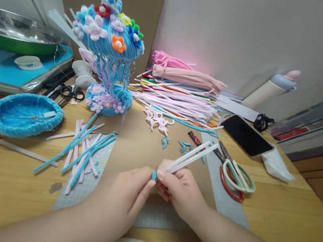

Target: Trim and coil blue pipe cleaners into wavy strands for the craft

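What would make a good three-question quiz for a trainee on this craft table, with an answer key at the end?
1. Multiple choice: which hand holds the translucent sticks? A, left; B, right; C, neither.

2. True or false: in the picture, the phone lies to the right of the fuzzy bowl.

3. Short answer: what colour is the small piece at the fingertips of the left hand?

Key:
1. B, the right hand.
2. True; the bowl is at the far left, the phone on the right.
3. Blue.
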Action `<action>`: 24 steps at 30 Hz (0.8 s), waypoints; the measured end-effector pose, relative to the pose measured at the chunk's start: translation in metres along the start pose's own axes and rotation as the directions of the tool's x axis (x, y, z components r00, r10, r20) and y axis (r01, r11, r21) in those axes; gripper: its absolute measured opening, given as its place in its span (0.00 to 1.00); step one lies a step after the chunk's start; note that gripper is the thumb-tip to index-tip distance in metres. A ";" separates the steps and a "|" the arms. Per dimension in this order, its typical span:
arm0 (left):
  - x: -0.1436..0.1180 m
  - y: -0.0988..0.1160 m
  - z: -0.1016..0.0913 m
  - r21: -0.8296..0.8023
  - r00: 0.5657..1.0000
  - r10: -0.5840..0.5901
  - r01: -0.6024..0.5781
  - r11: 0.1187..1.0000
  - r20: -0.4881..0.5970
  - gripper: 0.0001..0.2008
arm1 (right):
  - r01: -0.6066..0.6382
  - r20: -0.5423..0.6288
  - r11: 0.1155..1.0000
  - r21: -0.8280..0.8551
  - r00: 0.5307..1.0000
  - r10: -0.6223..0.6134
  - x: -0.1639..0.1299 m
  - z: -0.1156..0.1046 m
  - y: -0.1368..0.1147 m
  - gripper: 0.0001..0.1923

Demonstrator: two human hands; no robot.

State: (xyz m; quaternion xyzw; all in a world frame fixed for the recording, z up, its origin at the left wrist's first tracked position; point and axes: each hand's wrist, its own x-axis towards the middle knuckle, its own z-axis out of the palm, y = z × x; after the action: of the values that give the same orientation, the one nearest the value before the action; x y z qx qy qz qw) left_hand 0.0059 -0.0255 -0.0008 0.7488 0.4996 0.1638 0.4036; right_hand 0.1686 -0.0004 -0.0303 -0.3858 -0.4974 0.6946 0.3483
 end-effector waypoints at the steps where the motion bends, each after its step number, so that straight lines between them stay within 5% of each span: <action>1: 0.000 0.000 0.001 0.006 1.000 -0.002 0.002 1.000 0.000 0.15 | -0.003 -0.007 1.000 0.008 1.000 0.003 0.001 0.000 0.000 0.17; 9: 0.003 0.003 -0.001 -0.450 1.000 0.031 -0.029 0.893 -0.005 0.15 | -0.036 0.089 0.990 0.134 0.996 0.024 0.003 -0.004 -0.006 0.18; 14: 0.002 0.002 -0.004 -0.472 0.999 0.044 -0.034 0.881 0.011 0.17 | -0.026 0.045 0.989 0.142 0.999 0.020 0.006 -0.006 -0.008 0.15; 18: 0.004 -0.005 -0.008 -0.273 0.997 -0.072 0.062 0.960 -0.026 0.18 | 0.104 -0.188 0.977 0.186 0.980 -0.069 0.015 -0.028 -0.022 0.13; 22: 0.008 -0.012 -0.011 -0.157 0.971 -0.167 0.140 0.978 -0.172 0.17 | 0.352 -0.500 0.930 0.104 0.827 -0.257 0.026 -0.061 -0.038 0.14; 24: 0.012 -0.015 -0.012 -0.148 0.954 -0.179 0.146 0.978 -0.239 0.17 | 0.328 -0.527 0.943 -0.052 0.793 -0.305 0.030 -0.070 -0.038 0.13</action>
State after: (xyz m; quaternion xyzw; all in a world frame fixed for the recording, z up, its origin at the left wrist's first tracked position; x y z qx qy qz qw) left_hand -0.0059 -0.0072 -0.0069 0.6507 0.5949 0.2552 0.3969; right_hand 0.2206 0.0650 -0.0138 -0.4655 -0.4253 0.5038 0.5904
